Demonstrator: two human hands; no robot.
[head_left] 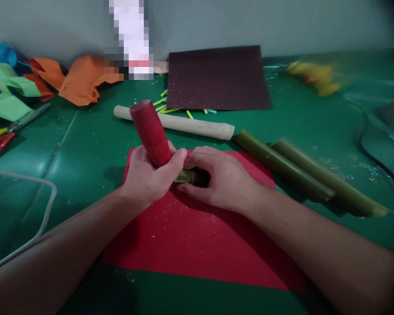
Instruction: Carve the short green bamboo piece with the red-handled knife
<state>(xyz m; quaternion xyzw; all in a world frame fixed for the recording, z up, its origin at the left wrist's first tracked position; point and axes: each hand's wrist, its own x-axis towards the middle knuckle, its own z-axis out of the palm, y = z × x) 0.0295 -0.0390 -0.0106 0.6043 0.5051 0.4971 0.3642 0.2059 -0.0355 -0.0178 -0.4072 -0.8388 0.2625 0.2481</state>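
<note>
My left hand [151, 177] is wrapped round a thick red handle [151, 133] that leans up and to the left; the working end of this tool is hidden behind the fingers. Close beside it, my right hand [219, 175] grips a short green bamboo piece [185, 176] between thumb and fingers. A pale carved or scraped patch shows on the bamboo. The left thumb almost meets the right fingertips above it. Both hands are over a red sheet [197, 249] sprinkled with small shavings.
Behind the hands lie a pale bamboo stick [197, 126] and a dark sheet [216, 81]. Green bamboo lengths [285, 168] rest at right. Scissors [1, 146], green paper [11, 89] and orange paper [82, 83] are at left, near a white cable [49, 205].
</note>
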